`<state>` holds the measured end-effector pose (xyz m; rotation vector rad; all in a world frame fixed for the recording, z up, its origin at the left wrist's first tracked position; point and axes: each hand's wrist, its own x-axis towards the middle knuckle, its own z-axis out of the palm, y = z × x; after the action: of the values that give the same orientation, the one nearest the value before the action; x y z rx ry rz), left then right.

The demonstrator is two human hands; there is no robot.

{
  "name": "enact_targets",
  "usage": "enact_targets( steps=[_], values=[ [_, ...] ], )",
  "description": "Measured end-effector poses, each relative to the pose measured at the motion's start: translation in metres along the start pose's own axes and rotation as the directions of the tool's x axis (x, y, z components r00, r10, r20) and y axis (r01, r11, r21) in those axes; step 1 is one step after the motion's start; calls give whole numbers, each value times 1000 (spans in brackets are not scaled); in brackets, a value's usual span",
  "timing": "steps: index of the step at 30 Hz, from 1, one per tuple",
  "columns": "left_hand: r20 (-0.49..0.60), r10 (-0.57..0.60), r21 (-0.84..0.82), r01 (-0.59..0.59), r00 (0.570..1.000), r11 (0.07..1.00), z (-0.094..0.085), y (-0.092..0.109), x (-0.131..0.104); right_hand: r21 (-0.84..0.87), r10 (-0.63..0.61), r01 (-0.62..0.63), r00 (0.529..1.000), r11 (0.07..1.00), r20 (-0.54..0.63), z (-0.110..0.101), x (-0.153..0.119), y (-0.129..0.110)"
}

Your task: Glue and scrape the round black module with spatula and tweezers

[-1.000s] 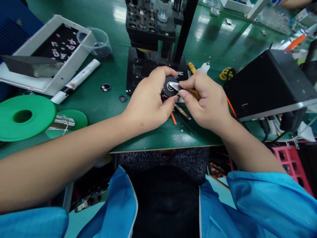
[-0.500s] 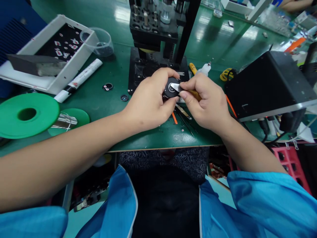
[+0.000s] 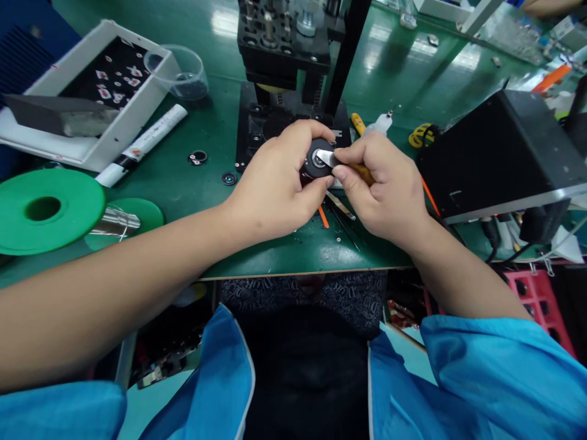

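Note:
A round black part [image 3: 312, 166] with a silvery centre sits between the thumb and fingers of my left hand [image 3: 277, 183], which is closed around its edge. My right hand [image 3: 383, 180] pinches a knife [image 3: 326, 158] with a short, wide metal blade and a yellowish-brown handle. The blade's tip lies at the silvery centre of the black part. Both hands are held above the bench, in front of the black press [image 3: 284, 61]. Below them on the bench lie tweezers [image 3: 340, 206] and an orange stick [image 3: 323, 217], partly hidden by my hands.
At left are a green solder spool [image 3: 68, 211], a marker [image 3: 158, 135], a white tray [image 3: 98, 146] of small parts and a clear cup [image 3: 190, 79]. Two small round parts, including a dark disc [image 3: 229, 178], lie nearby. A black box [image 3: 495, 153] stands at right, near a dropper bottle [image 3: 380, 124].
The blade tip has shifted slightly at the centre of the black part, whose face now shows a little more. My hands otherwise keep nearly the same place; the view has moved slightly.

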<state>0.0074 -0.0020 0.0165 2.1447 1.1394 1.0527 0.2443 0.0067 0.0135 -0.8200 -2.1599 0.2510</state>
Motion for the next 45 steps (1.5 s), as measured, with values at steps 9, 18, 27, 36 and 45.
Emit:
enact_targets(
  steps=[9,18,27,36,45],
  values=[
    [-20,-88,-99,85,996,991,-3,9,5,-184,-75,82,996,980,44,-2,0,0],
    [11,-252,-365,238,968,900,1,11,6,-249,-67,78,996,965,52,-1,-1,-3],
    [116,-247,-549,270,962,791,2,7,10,-188,-70,70,998,980,7,-7,6,-10],
    [162,-163,-616,229,973,754,5,-8,7,-20,79,-81,994,997,-79,-5,7,2],
    [293,-198,-539,332,935,774,-3,0,9,-81,133,-127,988,989,73,-11,10,-5]
  ],
)
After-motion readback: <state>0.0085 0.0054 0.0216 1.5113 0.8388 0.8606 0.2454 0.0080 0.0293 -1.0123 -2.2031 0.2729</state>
